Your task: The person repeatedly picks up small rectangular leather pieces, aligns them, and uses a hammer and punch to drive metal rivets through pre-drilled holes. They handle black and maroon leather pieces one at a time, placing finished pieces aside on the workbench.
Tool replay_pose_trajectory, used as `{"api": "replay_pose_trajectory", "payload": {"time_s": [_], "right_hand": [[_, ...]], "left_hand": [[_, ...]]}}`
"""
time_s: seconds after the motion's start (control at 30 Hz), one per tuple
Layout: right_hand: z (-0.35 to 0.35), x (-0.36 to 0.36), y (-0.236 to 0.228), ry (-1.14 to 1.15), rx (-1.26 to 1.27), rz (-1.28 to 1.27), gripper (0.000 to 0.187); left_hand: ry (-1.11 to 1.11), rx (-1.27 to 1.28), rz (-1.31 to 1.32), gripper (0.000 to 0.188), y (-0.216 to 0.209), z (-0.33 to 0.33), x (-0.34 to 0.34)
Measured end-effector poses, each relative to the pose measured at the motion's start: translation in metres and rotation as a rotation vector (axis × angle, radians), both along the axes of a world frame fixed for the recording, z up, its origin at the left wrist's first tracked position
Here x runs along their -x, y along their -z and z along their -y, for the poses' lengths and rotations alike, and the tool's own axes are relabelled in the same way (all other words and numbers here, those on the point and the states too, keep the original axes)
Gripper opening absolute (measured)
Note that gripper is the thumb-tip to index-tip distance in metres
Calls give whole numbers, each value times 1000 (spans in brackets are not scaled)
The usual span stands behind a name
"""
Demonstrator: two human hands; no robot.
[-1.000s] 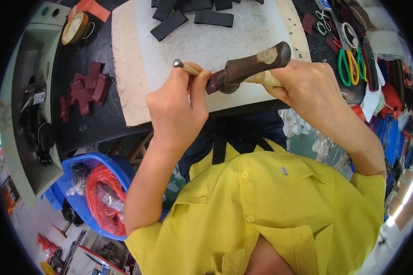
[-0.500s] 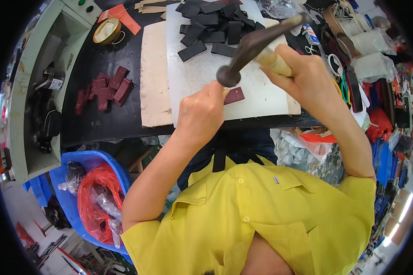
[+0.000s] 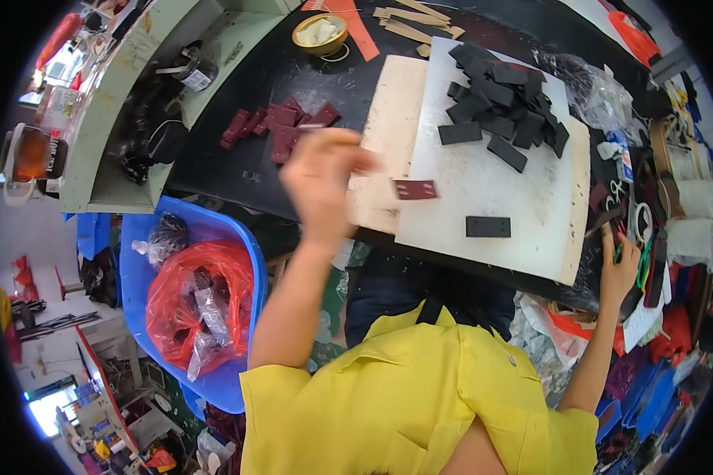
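Note:
My left hand (image 3: 325, 186), smeared by motion, is over the left edge of the cream slab (image 3: 384, 103). A thin pale thing shows at its upper side; I cannot make out what it is. Just right of this hand, a maroon strip (image 3: 415, 189) with several light marks lies on the white board (image 3: 459, 178). Nearer me on that board is a flat black piece (image 3: 488, 227) with small holes. At the right table edge, my right hand (image 3: 619, 265) is among tools, fingers apart; a dark metal thing (image 3: 604, 220), its kind unclear, is by the fingertips.
A heap of black pieces (image 3: 503, 91) covers the board's far part. Maroon pieces (image 3: 281, 123) are piled left of the slab, with a yellow-rimmed bowl (image 3: 321, 33) behind. A blue tub (image 3: 257, 309) holds a red bag. Scissors and clear plastic (image 3: 598, 95) lie right.
My view has turned left. My right hand has gone from above the board to the right table edge, with the raised hammer no longer there. My left hand has left the maroon strip and moved left.

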State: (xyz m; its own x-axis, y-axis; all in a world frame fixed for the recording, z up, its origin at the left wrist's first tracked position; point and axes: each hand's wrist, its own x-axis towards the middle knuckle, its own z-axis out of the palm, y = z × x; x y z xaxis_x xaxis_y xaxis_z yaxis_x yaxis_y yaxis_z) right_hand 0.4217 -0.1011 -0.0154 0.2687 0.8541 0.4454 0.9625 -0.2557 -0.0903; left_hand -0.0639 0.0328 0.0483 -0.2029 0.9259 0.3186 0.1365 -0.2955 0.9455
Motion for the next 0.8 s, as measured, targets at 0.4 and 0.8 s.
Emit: {"api": "replay_pose_trajectory", "payload": {"time_s": [0.4,0.8], "right_hand": [[-111,257,-60,-965,-11,-262,25],[-159,354,-34,-1125,179,-282,10]], "left_hand": [[-786,217,-1054,52,105,-105,193],[-865,103,-708,50,108,-177,102]]}}
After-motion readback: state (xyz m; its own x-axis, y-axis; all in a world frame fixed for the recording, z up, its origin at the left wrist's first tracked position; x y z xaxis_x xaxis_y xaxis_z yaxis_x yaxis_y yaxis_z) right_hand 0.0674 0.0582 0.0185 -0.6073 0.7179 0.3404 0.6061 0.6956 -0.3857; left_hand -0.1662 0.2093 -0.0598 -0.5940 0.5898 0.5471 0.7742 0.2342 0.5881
